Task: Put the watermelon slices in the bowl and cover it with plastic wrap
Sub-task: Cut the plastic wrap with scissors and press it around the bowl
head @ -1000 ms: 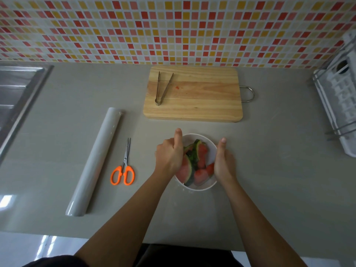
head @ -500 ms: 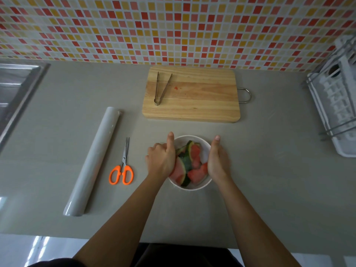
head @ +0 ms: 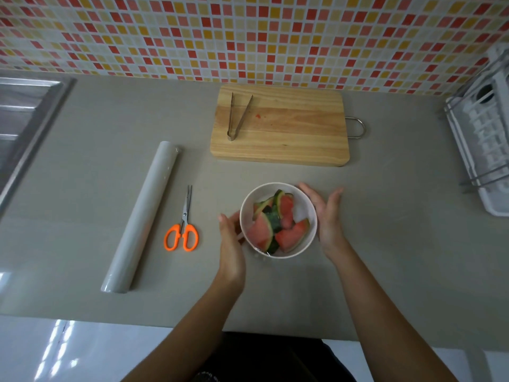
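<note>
Watermelon slices (head: 286,210) sit piled in the white bowl (head: 313,213), which stands on the grey surface (head: 399,230) in front of the person, nearer than the cutting board (head: 289,144) where the tongs (head: 237,117) lie. A moment ago both hands were pressed against the bowl's sides with thumbs up over the rim; now they have come off it. The left hand (head: 231,244) lies flat-fingered just beside the left wall, and the right hand (head: 327,216) stands spread open, palm toward the right wall, holding nothing. A faint glint and crinkle at the near rim suggest film may already be stretched over the top, though I cannot tell for sure. The plastic wrap roll (head: 140,216) and orange scissors (head: 181,235) rest untouched to the left. My guess is the sealing is done or nearly so.
</note>
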### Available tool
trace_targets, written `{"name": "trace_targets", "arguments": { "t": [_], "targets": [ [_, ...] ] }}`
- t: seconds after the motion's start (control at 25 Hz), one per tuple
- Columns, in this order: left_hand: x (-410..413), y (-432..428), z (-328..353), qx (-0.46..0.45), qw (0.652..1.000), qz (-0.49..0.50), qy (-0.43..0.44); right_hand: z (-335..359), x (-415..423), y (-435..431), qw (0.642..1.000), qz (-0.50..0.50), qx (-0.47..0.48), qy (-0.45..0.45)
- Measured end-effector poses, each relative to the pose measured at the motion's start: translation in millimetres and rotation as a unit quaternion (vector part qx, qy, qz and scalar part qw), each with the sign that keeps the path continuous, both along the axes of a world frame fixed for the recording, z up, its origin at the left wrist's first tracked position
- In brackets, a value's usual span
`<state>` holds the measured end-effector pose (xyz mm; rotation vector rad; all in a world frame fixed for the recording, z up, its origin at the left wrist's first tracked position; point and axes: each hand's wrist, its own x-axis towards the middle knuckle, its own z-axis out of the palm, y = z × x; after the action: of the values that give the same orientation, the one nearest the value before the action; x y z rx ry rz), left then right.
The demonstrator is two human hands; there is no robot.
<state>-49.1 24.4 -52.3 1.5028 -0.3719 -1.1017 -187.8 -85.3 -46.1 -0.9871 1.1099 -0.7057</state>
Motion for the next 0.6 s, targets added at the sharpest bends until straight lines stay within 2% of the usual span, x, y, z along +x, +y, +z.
{"name": "trace_targets", "arguments": {
  "t": [0.08,0.2,0.36,0.52,0.6],
  "targets": [
    [-3,-2,2,-0.025,0.998,-0.043,0.031,5,1,4,0.999,0.015,0.007,-0.03],
    [32,-40,12,-0.049,0.991,-0.069,0.105,-1,1,10,0.997,-0.07,0.001,0.009],
    [45,-44,5,-0.03,0.997,0.05,0.059,-15,-2,12,0.981,-0.165,-0.015,0.097],
    [18,-31,0,-0.078,0.993,0.023,0.085,-10,20,6,0.995,-0.083,-0.047,0.024],
    [13,-41,3,-0.107,0.987,0.018,0.115,-8,34,8,0.995,-0.095,-0.026,-0.024]
  ]
}}
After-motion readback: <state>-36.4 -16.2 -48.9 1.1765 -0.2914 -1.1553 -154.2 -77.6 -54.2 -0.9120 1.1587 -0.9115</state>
